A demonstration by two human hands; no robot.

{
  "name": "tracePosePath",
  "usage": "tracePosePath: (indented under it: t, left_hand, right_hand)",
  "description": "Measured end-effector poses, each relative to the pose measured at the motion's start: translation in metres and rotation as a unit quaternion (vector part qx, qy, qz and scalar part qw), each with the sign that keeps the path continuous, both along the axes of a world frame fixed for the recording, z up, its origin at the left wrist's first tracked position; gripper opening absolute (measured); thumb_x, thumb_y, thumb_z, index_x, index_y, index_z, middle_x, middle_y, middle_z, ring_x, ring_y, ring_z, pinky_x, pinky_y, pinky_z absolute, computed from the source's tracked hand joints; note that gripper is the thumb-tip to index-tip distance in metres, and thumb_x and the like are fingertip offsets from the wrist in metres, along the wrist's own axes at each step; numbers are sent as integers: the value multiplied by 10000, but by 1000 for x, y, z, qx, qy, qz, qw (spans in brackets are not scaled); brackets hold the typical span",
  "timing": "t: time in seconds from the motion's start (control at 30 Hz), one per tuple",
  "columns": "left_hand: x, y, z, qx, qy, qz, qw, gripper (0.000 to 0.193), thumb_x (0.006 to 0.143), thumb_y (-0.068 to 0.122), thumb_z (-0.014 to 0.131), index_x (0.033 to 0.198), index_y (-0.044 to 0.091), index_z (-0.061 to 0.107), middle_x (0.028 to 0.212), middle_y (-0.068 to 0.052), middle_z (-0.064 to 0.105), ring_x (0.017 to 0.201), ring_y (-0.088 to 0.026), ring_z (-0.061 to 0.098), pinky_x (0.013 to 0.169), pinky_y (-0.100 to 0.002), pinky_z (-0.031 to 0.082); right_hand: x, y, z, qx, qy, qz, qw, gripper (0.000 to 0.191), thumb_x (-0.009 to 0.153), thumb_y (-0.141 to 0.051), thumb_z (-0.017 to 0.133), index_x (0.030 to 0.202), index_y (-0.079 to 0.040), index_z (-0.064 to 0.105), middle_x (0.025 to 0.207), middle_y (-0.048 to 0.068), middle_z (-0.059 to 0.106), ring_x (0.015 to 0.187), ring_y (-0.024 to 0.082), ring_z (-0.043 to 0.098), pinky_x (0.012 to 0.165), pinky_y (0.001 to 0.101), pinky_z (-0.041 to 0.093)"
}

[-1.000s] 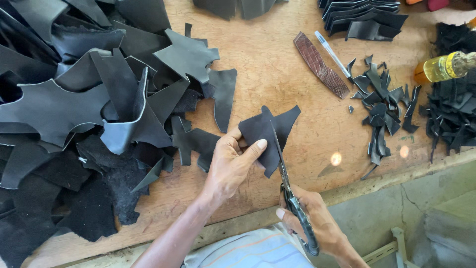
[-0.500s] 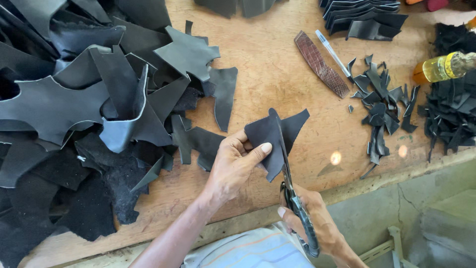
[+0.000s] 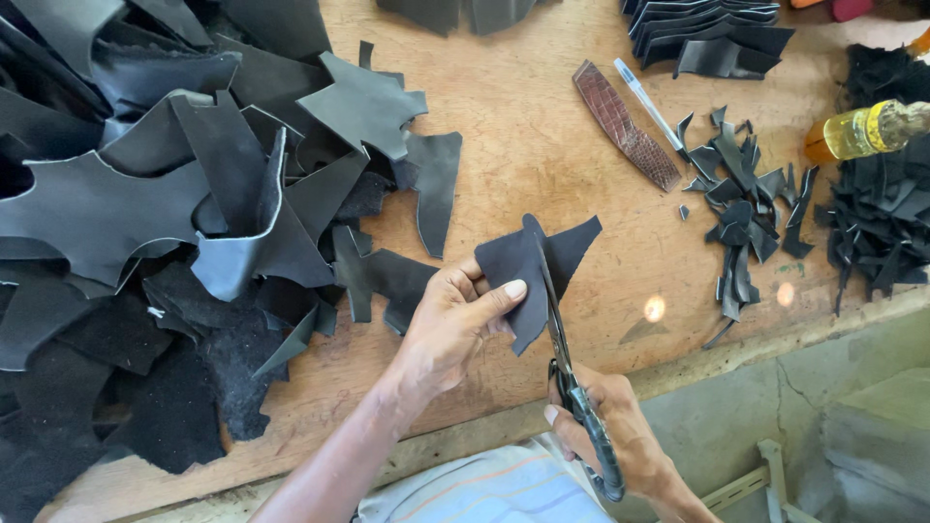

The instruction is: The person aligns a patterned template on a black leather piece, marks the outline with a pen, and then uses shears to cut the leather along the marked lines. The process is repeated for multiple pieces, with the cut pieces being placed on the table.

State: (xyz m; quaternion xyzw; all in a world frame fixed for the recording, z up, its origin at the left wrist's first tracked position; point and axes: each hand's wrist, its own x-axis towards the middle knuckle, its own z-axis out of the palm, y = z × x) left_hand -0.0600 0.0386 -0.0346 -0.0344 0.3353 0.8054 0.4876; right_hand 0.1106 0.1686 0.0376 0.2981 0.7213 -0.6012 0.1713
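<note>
Two hands work over the plywood counter [image 3: 542, 126], seen from my head camera. My left hand [image 3: 455, 324] is pinched shut on a black leather piece [image 3: 518, 276], thumb flat on its matte face, holding it just above the counter's near edge. It is an irregular scrap with two pointed lobes at the top and a soft, suede-like surface. My right hand [image 3: 615, 426] is closed around the dark handles of the scissors [image 3: 572, 378], whose slim metal blades run up into the piece from below, splitting it near the middle.

Left of my hands lies a big heap of leather offcuts [image 3: 165, 213], smooth and faintly glossy on some faces, fuzzy on others, with curved cut-outs and pale raw edges. To the right sits a small pile of narrow trimmings [image 3: 741, 194], jagged and curled. Beside it lie a brown strip with a scaly, embossed grain [image 3: 625, 126] and a slim white pen [image 3: 647, 102]. A neat stack of cut black shapes [image 3: 707, 34] rests at the far edge, and a yellow bottle [image 3: 857, 131] lies on its side at far right.
</note>
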Motion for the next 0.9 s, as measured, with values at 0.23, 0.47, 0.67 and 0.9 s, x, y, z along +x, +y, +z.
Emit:
tracePosePath:
  t: [0.23,0.47,0.67,0.9]
  left_hand:
    - [4,6,4,-74,69,35,994,188,1021,123,661,1118,-31,707,895,-27,715,723,-45,609,638,-228,509]
    - [10,9,15,-90,147,8,985,195,1007,140,631,1136,6,688,921,18,719,796,-19,634,707,-202,544]
    - [9,10,14,-59,82,9,995,214,1008,141,643,1129,-28,694,903,-8,737,749,-39,644,675,-222,558]
    - [6,9,8,-49,54,2,997,232,994,140,642,1126,-42,696,895,-45,759,723,-61,672,666,-243,584]
  right_hand:
    - [4,1,-2,-14,-76,-23,997,136,832,-67,705,786,-22,585,569,26,584,447,111,567,424,295,476]
    - [-8,5,10,-64,-21,-4,998,238,881,-236,701,859,-37,572,644,17,572,581,104,562,535,278,476]
    - [-15,0,16,-22,-28,-5,999,235,854,-218,704,858,-25,570,649,28,552,566,122,560,521,295,488]
    - [-15,0,10,16,-54,-10,998,140,811,-114,677,817,-20,573,593,43,571,481,138,595,467,308,510]
